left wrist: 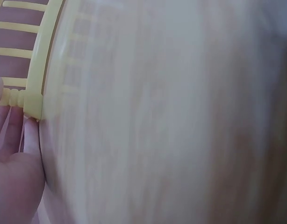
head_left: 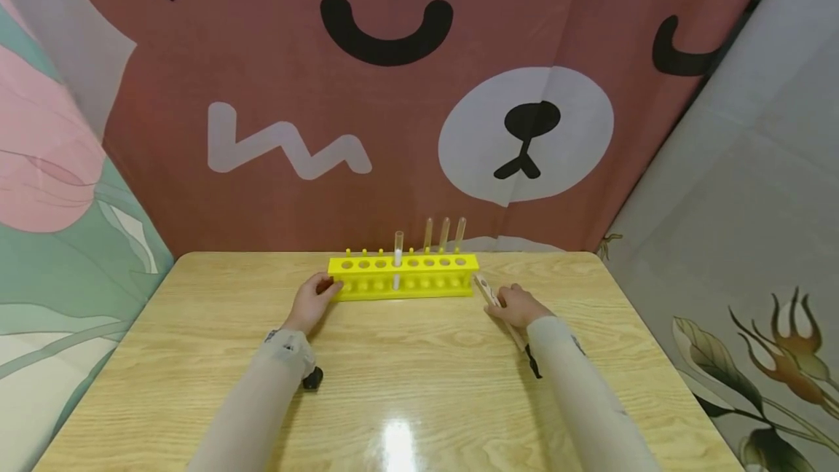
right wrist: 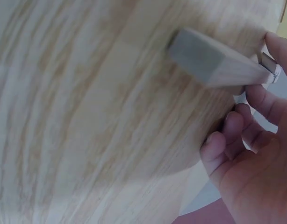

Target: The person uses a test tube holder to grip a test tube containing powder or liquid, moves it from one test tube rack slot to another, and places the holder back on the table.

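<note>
A yellow test tube rack (head_left: 401, 296) stands at the far side of the table. My left hand (head_left: 314, 302) grips its left end; in the left wrist view that hand's fingers (left wrist: 12, 126) bend about the end of the frame. One upright test tube (head_left: 398, 240) with white contents sits in a middle hole of the rack. Three clear tubes stand on the pegs behind, towards the right, the nearest-to-centre one being a glass tube (head_left: 429, 233). Beside the rack's right end, my right hand (head_left: 518, 306) pinches a wooden test tube clamp (right wrist: 213, 60) around its metal spring.
The wooden table (head_left: 419, 363) reaches back to a brown curtain (head_left: 295, 210) printed with a bear face. Patterned cloths hang at both sides. A black object (head_left: 313, 379) shows by the left wrist, and a black strap (head_left: 532, 361) by the right one.
</note>
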